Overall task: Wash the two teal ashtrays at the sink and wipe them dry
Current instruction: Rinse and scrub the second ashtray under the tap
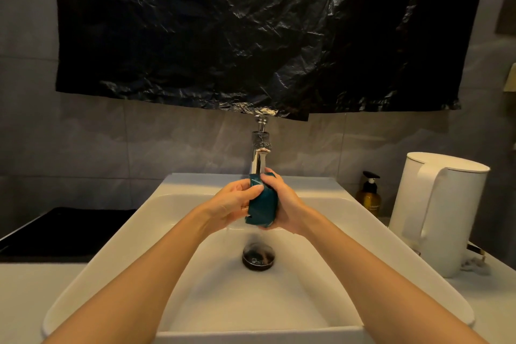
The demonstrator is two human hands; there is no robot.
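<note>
Held over the white sink (pixel 192 204), just under the shiny tap (pixel 259 160): a teal ashtray (pixel 264 204), tipped up on its edge, long side up and down, top end by the spout. Much of it hidden by fingers, so hard to tell which way the hollow side looks. Only one ashtray plain to see. Gripped from both sides: left hand (pixel 233 204) curled round the left edge, thumb across the front; right hand (pixel 284 204) wrapped round the right side. Below, a dark drain (pixel 258 255).
</note>
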